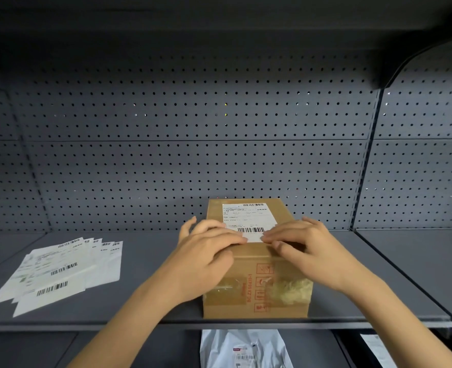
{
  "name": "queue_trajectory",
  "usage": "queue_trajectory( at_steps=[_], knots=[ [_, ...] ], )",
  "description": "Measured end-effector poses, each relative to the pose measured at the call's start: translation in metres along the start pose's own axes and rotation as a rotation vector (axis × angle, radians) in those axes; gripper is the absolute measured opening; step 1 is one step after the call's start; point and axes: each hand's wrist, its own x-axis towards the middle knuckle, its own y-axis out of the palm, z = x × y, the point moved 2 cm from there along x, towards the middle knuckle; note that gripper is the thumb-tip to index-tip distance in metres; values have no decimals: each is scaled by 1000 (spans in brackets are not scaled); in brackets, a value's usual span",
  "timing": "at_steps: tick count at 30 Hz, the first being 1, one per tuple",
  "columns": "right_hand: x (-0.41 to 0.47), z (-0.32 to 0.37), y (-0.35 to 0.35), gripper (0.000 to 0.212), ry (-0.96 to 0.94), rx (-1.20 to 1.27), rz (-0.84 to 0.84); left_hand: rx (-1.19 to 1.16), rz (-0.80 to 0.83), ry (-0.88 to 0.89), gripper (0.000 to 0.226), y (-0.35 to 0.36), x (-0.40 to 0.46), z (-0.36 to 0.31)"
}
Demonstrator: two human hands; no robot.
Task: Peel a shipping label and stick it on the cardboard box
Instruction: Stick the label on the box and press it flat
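Note:
A brown cardboard box (pixel 248 290) with red printing and clear tape stands on the grey shelf, near its front edge. A white shipping label (pixel 247 216) with barcodes lies flat on the box's top. My left hand (pixel 206 254) rests on the top's near left part, its fingertips on the label's near left corner. Fingers of my right hand (pixel 307 245) press the label's near right corner against the box edge. Both hands lie flat with fingers spread, and neither grips anything.
A fanned pile of several label sheets (pixel 60 269) lies on the grey shelf (pixel 145 301) to the left. A perforated back panel (pixel 193 155) closes the rear. Below the shelf edge lie a white mailer bag (pixel 243 349) and another paper (pixel 376 349).

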Motion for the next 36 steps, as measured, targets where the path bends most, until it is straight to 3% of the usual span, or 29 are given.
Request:
queue_trajectory(
  at_steps=[7,12,15,18,20,23,25,27,32,36],
  knots=[
    [-11,-20,-18,37,79,55,-65,10,-92,-35,61,-14,-13,26],
    [-11,-16,-17,46,75,26,-73,49,-100,-49,65,-15,-13,24],
    [-11,-13,-19,21,66,38,-53,36,-106,-62,66,-14,-10,22],
    [-14,-12,-21,18,87,52,-58,-32,-99,-84,51,-17,-7,15],
    [-15,-13,-23,21,125,61,-87,-124,-116,-152,33,-20,-5,7],
    [-13,-22,-22,36,340,137,-112,-352,-156,-407,36,-14,-2,8],
    [-9,-31,-14,48,559,319,-16,-539,-79,-621,34,-5,1,11],
    [-7,-32,-5,43,666,577,62,-749,-33,-722,26,2,1,10],
    [-8,-32,-5,11,541,759,-44,-883,-197,-620,18,6,1,9],
    [-6,-37,-9,28,376,842,-164,-1039,-280,-463,38,7,6,14]
  ],
)
